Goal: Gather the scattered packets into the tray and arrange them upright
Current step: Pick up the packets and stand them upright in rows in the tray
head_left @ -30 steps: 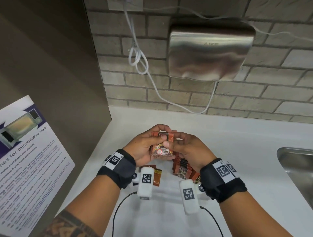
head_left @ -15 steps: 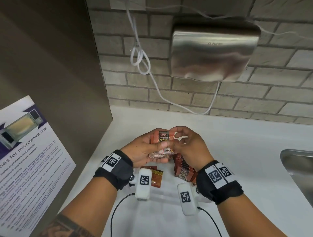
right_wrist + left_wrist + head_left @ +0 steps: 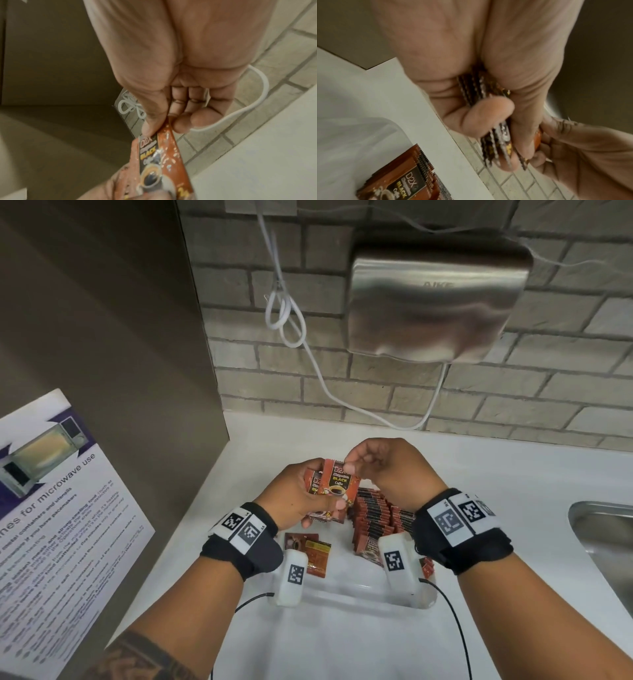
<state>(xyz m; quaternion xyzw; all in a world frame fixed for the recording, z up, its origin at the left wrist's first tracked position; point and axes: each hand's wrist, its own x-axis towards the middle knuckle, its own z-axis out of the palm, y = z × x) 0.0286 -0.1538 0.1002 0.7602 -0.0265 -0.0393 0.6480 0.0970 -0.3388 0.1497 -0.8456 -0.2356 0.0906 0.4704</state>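
My left hand (image 3: 301, 501) grips a small stack of red-brown coffee packets (image 3: 334, 491), seen edge-on between thumb and fingers in the left wrist view (image 3: 494, 146). My right hand (image 3: 373, 467) pinches the top edge of the front packet (image 3: 159, 155) between thumb and forefinger. Both hands hover above the clear tray (image 3: 359, 594). A row of packets (image 3: 375, 518) stands upright in the tray's right part. A few loose packets (image 3: 313, 553) lie flat in its left part. My wrists hide the tray's near corners.
The white counter (image 3: 513, 474) ends at a brick wall behind and a brown panel (image 3: 102, 354) on the left. A steel sink (image 3: 606, 535) lies at right. A hand dryer (image 3: 435, 306) and white cable (image 3: 287, 316) hang on the wall. A microwave notice (image 3: 58, 491) is at left.
Both hands have lifted slightly with the stack. My right fingers moved from the stack's side to its top edge, raising the front packet so that its label faces me.
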